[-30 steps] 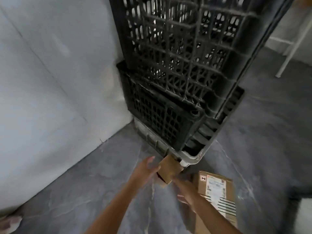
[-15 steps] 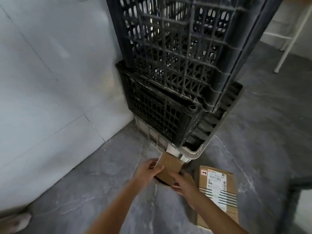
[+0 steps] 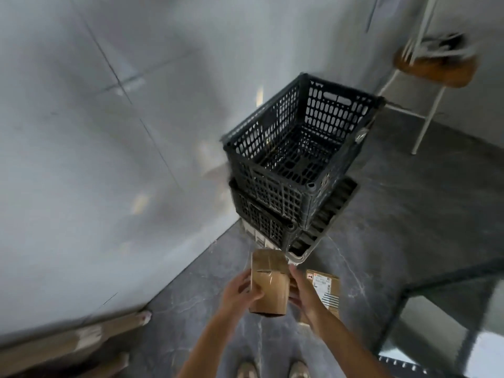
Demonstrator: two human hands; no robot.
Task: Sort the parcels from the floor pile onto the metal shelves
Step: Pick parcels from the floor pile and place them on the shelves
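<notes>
One parcel (image 3: 270,285) between left hand (image 3: 238,293) and right hand (image 3: 302,293)
Fingers (image 3: 244,281) curled round it; second parcel (image 3: 326,287) on floor (image 3: 409,214); two stacked crates (image 3: 272,192).

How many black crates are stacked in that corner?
2: the upper crate sits on the lower crate, beside the wall. More could be out of view.

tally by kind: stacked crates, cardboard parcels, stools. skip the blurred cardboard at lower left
Black mesh crates: 2, upper crate and lower crate
Pale-rimmed bottom crate: 1
Cardboard parcels: 2, plain box held by left hand and right hand, labelled parcel on the floor
Stool: 1
Total: 6
</notes>
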